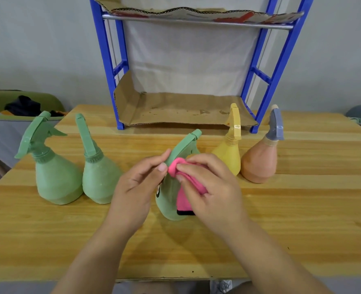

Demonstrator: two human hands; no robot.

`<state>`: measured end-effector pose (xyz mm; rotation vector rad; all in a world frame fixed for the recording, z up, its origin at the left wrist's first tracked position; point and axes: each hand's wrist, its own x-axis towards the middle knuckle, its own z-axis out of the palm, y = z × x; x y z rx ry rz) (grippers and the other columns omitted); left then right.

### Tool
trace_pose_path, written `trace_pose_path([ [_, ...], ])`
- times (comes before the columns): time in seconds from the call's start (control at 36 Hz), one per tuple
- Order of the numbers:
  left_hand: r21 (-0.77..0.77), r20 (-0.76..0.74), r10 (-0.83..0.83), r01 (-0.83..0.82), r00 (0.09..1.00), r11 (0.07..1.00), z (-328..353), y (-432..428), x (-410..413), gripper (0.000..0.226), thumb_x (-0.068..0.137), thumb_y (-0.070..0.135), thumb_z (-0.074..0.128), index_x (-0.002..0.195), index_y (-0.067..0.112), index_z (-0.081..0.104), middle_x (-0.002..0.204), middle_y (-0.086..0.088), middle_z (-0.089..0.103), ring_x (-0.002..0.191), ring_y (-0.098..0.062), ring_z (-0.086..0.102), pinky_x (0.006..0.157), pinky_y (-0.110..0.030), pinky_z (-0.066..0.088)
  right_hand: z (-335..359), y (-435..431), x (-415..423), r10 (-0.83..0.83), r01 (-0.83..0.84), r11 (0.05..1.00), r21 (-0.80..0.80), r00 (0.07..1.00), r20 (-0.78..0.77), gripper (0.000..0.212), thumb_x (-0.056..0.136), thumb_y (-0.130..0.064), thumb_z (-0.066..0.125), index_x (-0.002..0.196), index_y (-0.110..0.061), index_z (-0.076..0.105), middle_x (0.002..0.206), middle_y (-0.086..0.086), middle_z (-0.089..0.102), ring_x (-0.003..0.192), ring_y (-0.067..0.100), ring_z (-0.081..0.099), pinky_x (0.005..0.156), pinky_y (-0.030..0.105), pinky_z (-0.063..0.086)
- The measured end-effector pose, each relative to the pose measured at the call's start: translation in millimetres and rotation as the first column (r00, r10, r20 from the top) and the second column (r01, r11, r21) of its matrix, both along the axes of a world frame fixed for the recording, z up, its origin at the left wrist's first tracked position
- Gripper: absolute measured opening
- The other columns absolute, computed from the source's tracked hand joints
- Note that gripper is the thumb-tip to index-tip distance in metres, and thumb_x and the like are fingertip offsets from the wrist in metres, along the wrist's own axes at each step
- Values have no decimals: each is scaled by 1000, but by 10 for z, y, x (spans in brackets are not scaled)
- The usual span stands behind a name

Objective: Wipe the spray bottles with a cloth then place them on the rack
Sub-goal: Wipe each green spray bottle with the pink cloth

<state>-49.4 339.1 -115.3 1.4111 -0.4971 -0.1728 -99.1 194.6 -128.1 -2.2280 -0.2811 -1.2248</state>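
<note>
While the left hand [137, 183] pinches the green bottle [169, 200] by its trigger head, the right hand [209, 187] grips a soft pink cloth [182, 200] against its pear-shaped body, mid-tabletop [302, 209]. Its dark label is unreadable. Five plastic bottles: this one, a green pair [56, 179] on the left, a yellow bottle [228, 155] and a peach bottle [258, 164] on the right. One blue rack [105, 49] stands behind, its shelves lined with cardboard.

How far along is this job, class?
Done: nothing; the blue cardboard-lined rack holds no bottle. In hand: the left hand holds the middle green plastic spray bottle while the right hand holds a pink cloth against it. Left: two other green bottles, a yellow bottle, a peach bottle, on the wooden table.
</note>
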Motion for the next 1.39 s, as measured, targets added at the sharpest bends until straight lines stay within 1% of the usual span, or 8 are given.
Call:
trace_pose_path([
  [0.17,7,24,-1,1,1000,1000,-5,-21,-6,28,78,34,55,97,47,71,103,14,71,101,-6,65,90,-32,50,21,-51,17,-62,74,977,200,996,-65,16,80,-6,73,95,-7,73,95,3,64,90,6,60,82,15,46],
  [0.42,-15,35,-17,18,999,1000,26,-35,11,19,85,24,58,102,23,66,96,10,73,92,-6,67,81,-24,54,-26,-59,-62,-53,69,987,143,992,-113,16,81,-8,72,98,-7,73,97,2,63,93,5,59,85,15,46],
  [0.56,81,118,47,-57,992,995,53,-119,34,29,71,52,66,98,41,67,104,7,70,100,-16,65,87,-39,53,81,-129,-43,-87,103,974,203,992,-91,19,80,-10,73,99,-10,73,97,1,62,92,2,57,82,11,44],
  [0.69,79,107,98,-107,989,991,125,-185,24,11,75,44,70,86,46,71,93,13,73,85,-14,68,86,-49,54,119,-138,-5,-96,109,964,242,993,-67,20,80,-11,74,99,-10,73,98,2,62,93,6,59,81,14,47],
  [0.81,56,78,92,-97,993,994,155,-176,13,14,70,40,66,82,46,72,87,14,74,78,-11,68,82,-45,55,67,-170,28,-117,135,951,279,990,-81,19,78,-5,77,96,-10,73,97,2,63,93,3,59,81,11,46],
  [0.97,72,94,102,-109,990,991,132,-173,8,14,73,41,63,83,46,71,90,15,73,81,-10,69,82,-42,56,-51,-274,22,-134,220,914,341,957,-257,14,79,-12,77,93,-15,75,94,-3,65,92,0,58,80,8,43],
  [1.22,60,99,119,-125,988,990,113,-167,-12,15,75,37,61,88,39,69,87,17,73,80,-5,69,79,-36,57,145,-215,-23,-75,156,908,388,974,-216,22,79,-14,76,95,-29,71,98,-10,64,96,-4,57,82,5,41],
  [1.39,97,114,117,-128,987,987,118,-172,-26,20,75,39,59,93,37,67,91,20,72,84,-3,68,83,-36,56,8,-320,-71,-87,222,890,397,940,-331,18,79,-15,76,91,-27,73,95,-4,66,93,-6,56,79,2,39],
])
